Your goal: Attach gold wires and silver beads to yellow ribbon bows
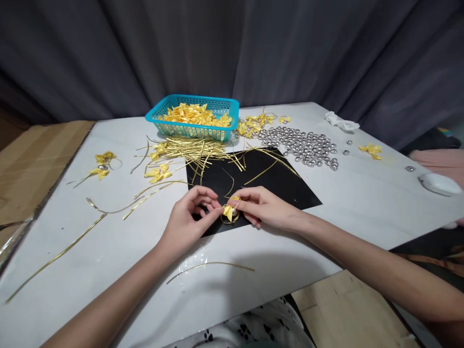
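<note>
Over the front of a black mat (300, 193), both hands meet at a small yellow ribbon flower (228, 212). It has a silvery bead at its middle and a loop of gold wire below it. My left hand (197, 210) pinches the flower's left side between thumb and forefinger. From the other side, the thumb and fingers of my right hand (259, 205) close on its upper right part. Just beyond the hands lies a pile of gold wire strips (195, 150), partly on the mat.
A blue basket (192, 130) of yellow ribbon pieces stands at the back. Many silvery beads (308, 147) spread right of it. Yellow flowers (157, 172) and loose wires (58, 258) lie left. A white computer mouse (439, 184) sits near the right edge.
</note>
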The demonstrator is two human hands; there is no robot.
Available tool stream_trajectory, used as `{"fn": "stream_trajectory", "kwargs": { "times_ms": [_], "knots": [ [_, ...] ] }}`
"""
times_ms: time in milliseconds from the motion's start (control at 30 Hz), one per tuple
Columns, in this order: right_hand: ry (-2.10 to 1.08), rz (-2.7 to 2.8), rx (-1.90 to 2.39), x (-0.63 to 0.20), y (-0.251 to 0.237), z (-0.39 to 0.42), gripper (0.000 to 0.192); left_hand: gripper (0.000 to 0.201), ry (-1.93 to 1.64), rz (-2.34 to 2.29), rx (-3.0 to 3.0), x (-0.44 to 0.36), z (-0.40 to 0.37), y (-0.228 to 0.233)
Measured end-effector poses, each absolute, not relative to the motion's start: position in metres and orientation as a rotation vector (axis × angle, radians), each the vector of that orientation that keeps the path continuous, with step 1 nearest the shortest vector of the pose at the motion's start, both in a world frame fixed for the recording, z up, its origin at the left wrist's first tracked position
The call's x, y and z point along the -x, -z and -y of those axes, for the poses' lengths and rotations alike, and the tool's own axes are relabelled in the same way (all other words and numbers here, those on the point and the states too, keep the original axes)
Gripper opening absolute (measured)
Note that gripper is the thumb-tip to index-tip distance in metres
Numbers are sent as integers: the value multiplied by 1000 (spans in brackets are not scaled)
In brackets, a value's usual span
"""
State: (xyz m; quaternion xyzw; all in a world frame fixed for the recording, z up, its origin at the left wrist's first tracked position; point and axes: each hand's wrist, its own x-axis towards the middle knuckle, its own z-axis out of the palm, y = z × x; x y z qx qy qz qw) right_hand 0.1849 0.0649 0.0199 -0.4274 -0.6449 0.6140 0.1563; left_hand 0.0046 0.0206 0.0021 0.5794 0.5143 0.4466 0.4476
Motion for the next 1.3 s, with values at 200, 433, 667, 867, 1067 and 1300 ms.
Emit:
{"fn": "stream_trajectory", "kwargs": {
  "times_ms": [200,433,667,867,1067,1300],
  "knots": [
    [-1737,1823,1180,-187,-17,-65,21,22,-1126,-1285,-1371,-4,-22,-3],
    [-1736,1804,1068,-187,-12,-64,26,14,-991,-1266,-1478,-2,-23,0],
    [-1748,1791,1035,-188,-10,-64,25,11,-1009,-1243,-1480,-2,-21,-2],
    [-1690,1826,1026,-191,-8,-65,30,11,-1007,-1235,-1488,-2,-21,-2],
    [-1625,1819,1062,-192,-8,-64,36,9,-1022,-1252,-1454,-3,-20,-3],
    [-1552,1750,1019,-192,-10,-63,29,9,-1032,-1277,-1425,-4,-22,-8]
  ]
}}
